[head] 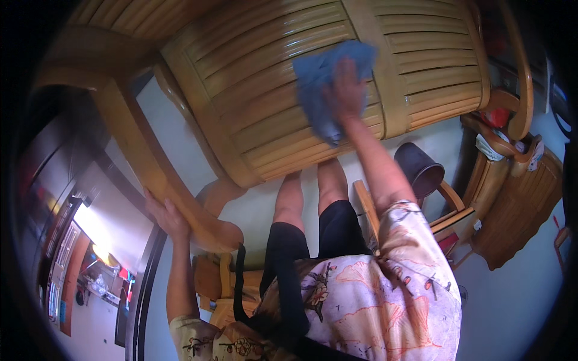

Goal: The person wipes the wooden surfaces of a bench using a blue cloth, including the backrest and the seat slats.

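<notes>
A slatted wooden bench seat (pixel 266 104) with a glossy finish spreads before me. My right hand (pixel 347 94) lies on a blue cloth (pixel 316 81) and presses it flat against the slats, near the broad crosspiece. Part of the cloth is covered by the palm and fingers, and its lower end hangs towards the front edge of the seat. To the left, my left hand (pixel 169 216) grips the side of the bench's thick wooden armrest (pixel 149 144), close to its rounded front end.
A dark bucket (pixel 420 169) stands on the floor right of my legs, near a small wooden stool frame (pixel 368 203). A wooden table with a wavy edge (pixel 519 216) is farther right. A doorway (pixel 108 225) opens at left. Wooden furniture (pixel 226 289) stands behind me.
</notes>
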Demonstrator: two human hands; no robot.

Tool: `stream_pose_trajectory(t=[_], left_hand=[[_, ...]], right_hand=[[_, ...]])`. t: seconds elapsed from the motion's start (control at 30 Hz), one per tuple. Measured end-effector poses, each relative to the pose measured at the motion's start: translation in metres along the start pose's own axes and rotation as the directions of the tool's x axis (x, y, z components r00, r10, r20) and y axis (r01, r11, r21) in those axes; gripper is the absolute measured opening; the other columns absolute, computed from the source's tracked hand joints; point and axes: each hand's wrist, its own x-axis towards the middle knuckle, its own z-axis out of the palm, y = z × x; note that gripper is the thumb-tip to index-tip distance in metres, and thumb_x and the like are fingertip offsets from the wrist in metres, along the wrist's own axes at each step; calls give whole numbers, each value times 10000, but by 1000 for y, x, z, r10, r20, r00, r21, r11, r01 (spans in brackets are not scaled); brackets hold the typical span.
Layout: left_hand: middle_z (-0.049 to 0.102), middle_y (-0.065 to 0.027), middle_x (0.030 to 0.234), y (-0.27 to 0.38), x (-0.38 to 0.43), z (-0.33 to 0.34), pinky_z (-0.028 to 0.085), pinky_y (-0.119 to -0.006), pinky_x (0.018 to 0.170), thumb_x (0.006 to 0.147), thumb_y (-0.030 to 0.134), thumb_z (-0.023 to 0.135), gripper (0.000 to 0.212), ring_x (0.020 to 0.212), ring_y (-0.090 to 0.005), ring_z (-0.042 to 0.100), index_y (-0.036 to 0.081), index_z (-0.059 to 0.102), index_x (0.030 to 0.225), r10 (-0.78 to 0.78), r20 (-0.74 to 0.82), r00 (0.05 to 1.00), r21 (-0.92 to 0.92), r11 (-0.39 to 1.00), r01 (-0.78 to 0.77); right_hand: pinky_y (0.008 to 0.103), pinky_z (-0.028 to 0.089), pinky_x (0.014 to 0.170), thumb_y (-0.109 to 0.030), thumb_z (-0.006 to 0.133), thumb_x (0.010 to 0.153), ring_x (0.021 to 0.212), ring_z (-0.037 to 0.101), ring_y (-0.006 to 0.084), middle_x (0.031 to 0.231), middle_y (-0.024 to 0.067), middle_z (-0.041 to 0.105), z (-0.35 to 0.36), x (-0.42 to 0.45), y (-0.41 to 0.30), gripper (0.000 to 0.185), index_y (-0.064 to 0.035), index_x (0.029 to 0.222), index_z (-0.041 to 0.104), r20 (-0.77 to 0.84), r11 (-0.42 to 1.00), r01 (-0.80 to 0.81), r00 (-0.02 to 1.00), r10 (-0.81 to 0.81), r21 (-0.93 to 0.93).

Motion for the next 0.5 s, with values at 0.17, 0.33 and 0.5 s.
stream_pose_trajectory(t=[0.17, 0.33, 0.5], left_hand=[[324, -251, 1385, -2, 2, 4, 248, -421, 1051, 919, 238, 378, 554, 1257, -401, 319, -52, 267, 1378, 18, -1, 1000, -7, 1000, -18], [336, -246, 1378, -8, -1, 4, 253, -414, 1049, 937, 263, 382, 555, 1251, -391, 328, -49, 263, 1380, 61, -20, 998, 31, 998, -61], [326, -248, 1387, -4, 0, 1, 245, -411, 1054, 956, 282, 365, 552, 1264, -391, 316, -52, 256, 1383, 50, -13, 999, 1, 999, -50]], right_hand=[[533, 149, 1083, -452, 555, 789, 1354, 255, 284, 1451, 159, 295, -16, -63, -185, 711, -39, 1344, 394, 225, 824, 331, 854, -469, 460], [537, 157, 1084, -388, 533, 819, 1355, 259, 259, 1448, 126, 313, -2, -123, -214, 634, -66, 1348, 396, 56, 734, 520, 799, -599, 438], [476, 204, 1087, -362, 579, 775, 1363, 254, 247, 1471, 79, 285, -3, -124, -47, 671, -173, 1383, 367, 167, 832, 274, 904, -394, 482]])
